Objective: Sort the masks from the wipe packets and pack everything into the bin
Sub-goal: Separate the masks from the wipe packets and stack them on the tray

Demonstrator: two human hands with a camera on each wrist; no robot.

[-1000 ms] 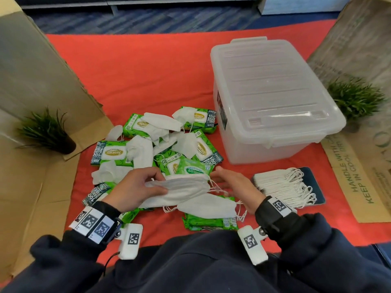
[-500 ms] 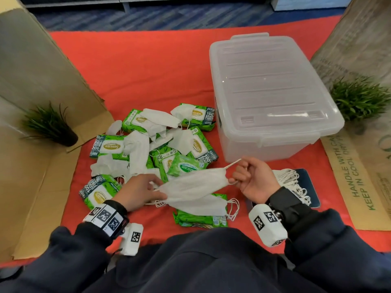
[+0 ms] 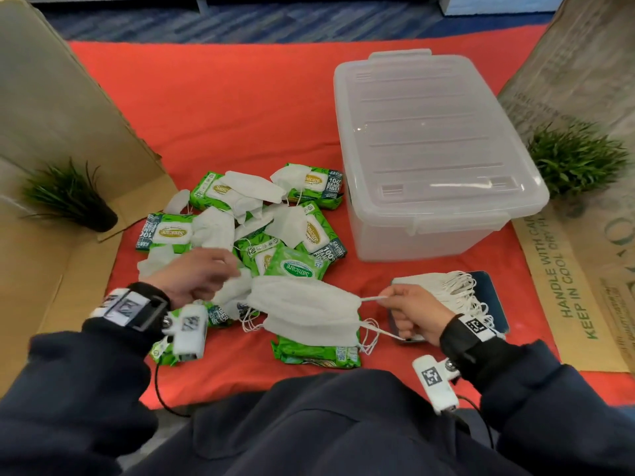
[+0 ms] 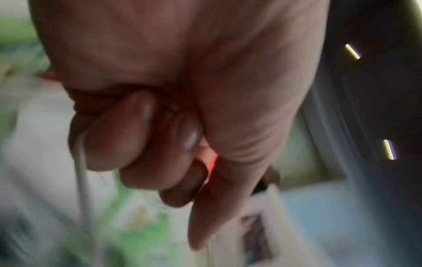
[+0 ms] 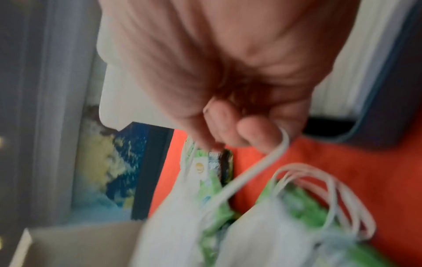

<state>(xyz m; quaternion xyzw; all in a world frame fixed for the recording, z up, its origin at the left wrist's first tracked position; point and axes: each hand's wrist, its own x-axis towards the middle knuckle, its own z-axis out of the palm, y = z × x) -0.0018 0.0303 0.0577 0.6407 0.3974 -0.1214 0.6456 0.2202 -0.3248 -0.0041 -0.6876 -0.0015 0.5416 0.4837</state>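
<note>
A white mask (image 3: 302,298) is stretched in the air between my hands, above the pile. My left hand (image 3: 226,271) grips its left ear loop (image 4: 80,162) with curled fingers. My right hand (image 3: 393,305) pinches the right ear loop (image 5: 260,163). A second mask (image 3: 309,329) hangs just under the first, its loops trailing toward my right hand. Green wipe packets (image 3: 292,267) and loose masks (image 3: 247,185) lie mixed on the red cloth. A neat stack of masks (image 3: 443,286) lies behind my right hand. The clear bin (image 3: 429,149) stands at the back right with its lid on.
The mask stack rests on a dark blue flat pad (image 3: 489,297). Small potted plants stand at the left (image 3: 68,197) and at the right (image 3: 574,159). Cardboard walls (image 3: 51,108) flank the red cloth (image 3: 223,104) on both sides.
My right hand has pulled the mask's loop out to the right and lower. My left hand has risen to grip the left loop, so the mask now hangs stretched between them.
</note>
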